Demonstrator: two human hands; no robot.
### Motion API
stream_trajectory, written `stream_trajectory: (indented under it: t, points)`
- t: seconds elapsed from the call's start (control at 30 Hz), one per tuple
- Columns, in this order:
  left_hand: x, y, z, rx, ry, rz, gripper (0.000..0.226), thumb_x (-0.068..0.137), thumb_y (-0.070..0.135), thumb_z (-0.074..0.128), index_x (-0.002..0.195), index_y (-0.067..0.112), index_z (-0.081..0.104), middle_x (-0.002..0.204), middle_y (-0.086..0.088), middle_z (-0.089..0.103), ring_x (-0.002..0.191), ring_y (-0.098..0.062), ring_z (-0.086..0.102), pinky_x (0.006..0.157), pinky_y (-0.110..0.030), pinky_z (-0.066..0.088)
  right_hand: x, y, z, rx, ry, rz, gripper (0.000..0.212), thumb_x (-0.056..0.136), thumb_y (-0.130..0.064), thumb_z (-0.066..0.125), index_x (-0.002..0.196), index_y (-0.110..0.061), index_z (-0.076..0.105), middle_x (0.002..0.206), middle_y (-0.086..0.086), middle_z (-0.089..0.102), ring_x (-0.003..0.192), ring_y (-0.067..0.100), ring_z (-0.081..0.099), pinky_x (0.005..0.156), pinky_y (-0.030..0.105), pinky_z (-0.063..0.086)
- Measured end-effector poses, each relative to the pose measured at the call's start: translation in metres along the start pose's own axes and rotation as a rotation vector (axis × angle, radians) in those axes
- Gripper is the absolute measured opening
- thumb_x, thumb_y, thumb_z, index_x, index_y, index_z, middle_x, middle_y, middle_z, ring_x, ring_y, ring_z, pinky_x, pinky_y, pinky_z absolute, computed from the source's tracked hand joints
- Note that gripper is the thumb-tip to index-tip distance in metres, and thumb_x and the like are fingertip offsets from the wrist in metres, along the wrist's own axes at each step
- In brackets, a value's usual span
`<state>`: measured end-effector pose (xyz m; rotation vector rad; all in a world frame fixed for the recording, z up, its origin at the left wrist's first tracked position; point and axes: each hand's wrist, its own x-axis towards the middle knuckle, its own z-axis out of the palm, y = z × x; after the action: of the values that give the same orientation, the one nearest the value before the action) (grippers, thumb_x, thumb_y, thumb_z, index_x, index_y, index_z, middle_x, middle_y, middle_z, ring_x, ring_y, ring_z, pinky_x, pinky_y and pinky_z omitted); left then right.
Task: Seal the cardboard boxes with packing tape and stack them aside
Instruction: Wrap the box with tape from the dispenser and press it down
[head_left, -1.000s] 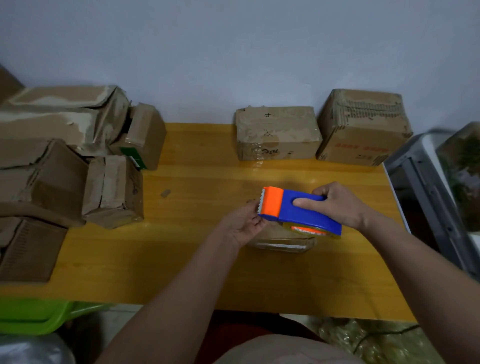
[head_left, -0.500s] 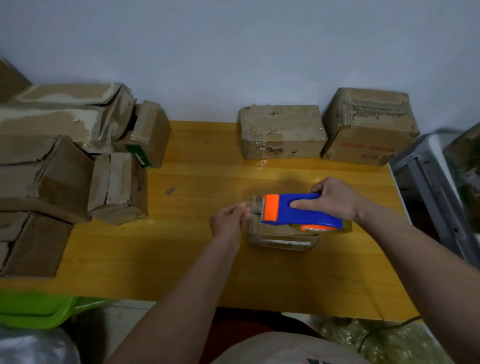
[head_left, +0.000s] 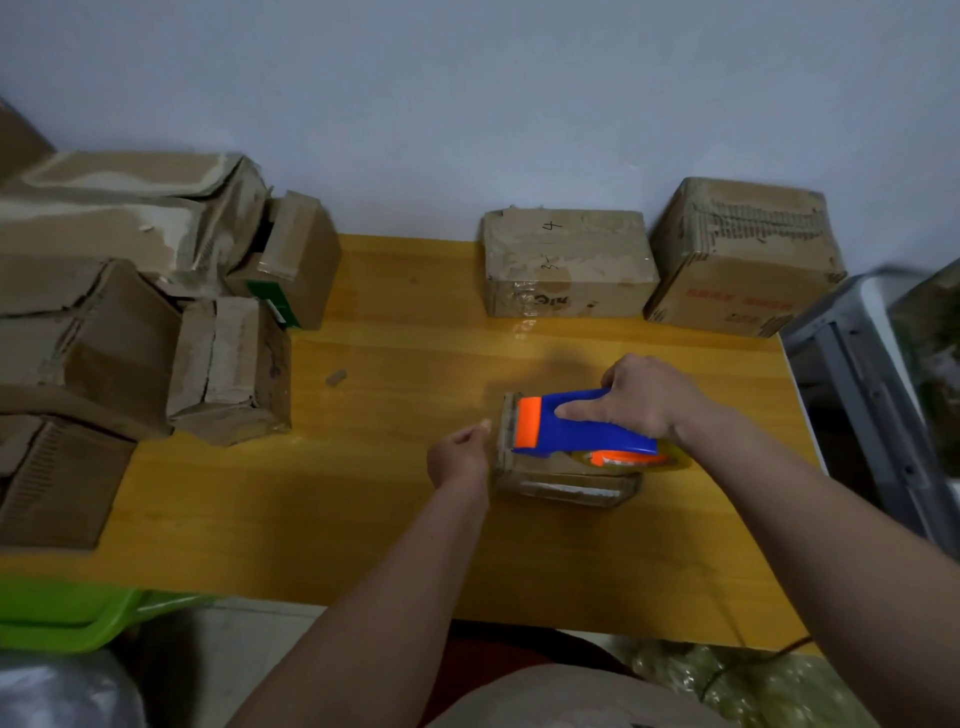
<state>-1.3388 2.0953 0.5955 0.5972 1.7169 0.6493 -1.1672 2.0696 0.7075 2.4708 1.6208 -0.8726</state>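
A small flat cardboard box (head_left: 563, 483) lies on the yellow table (head_left: 363, 493), right of centre. On top of it rests a blue and orange tape dispenser (head_left: 582, 428), and my right hand (head_left: 641, 400) grips its handle from the right. My left hand (head_left: 460, 457) is at the box's left end with curled fingers against its side; whether it pinches the tape end is not visible. Most of the box's top is hidden by the dispenser.
Two closed cardboard boxes (head_left: 566, 262) (head_left: 743, 257) stand at the back against the wall. A heap of worn boxes (head_left: 130, 312) fills the left side. A green bin (head_left: 67, 610) sits below the table's left front edge, a grey metal frame (head_left: 872, 395) at the right.
The dispenser has come down from a raised tilt onto the box top. My left hand moved from under the dispenser's head to the box's left end.
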Motion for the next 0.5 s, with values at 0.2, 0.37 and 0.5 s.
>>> stream_trajectory:
  t: [0.2,0.37,0.5]
  points:
    - [-0.001,-0.018,0.001,0.234,-0.093,0.053,0.068,0.094,0.041,0.059,0.151,0.020,0.028,0.152,-0.010,0.037,0.136,-0.029,0.039,0.108,-0.041,0.037,0.004,-0.001,0.002,-0.027,-0.012,0.011,0.064,0.069,-0.077,0.059,0.088,-0.016,0.062,0.079,0.002,0.066,0.079,0.017,0.062,0.071,0.033,0.052]
    - [0.000,-0.031,-0.016,0.721,-0.211,0.494,0.036,0.100,0.011,0.045,0.135,0.015,0.055,0.133,-0.010,0.056,0.118,-0.023,0.052,0.090,-0.027,0.041,0.007,-0.002,0.004,-0.049,-0.012,-0.002,0.066,0.067,-0.078,0.059,0.085,-0.014,0.064,0.077,0.003,0.067,0.077,0.018,0.062,0.073,0.035,0.053]
    - [-0.009,-0.028,-0.032,0.835,-0.373,0.779,0.082,0.088,-0.006,0.047,0.156,0.015,0.005,0.161,-0.002,0.011,0.149,-0.020,0.007,0.121,-0.036,0.017,0.008,-0.002,0.002,-0.031,-0.032,0.007,0.065,0.066,-0.077,0.060,0.088,-0.015,0.062,0.079,0.002,0.067,0.079,0.018,0.062,0.074,0.036,0.054]
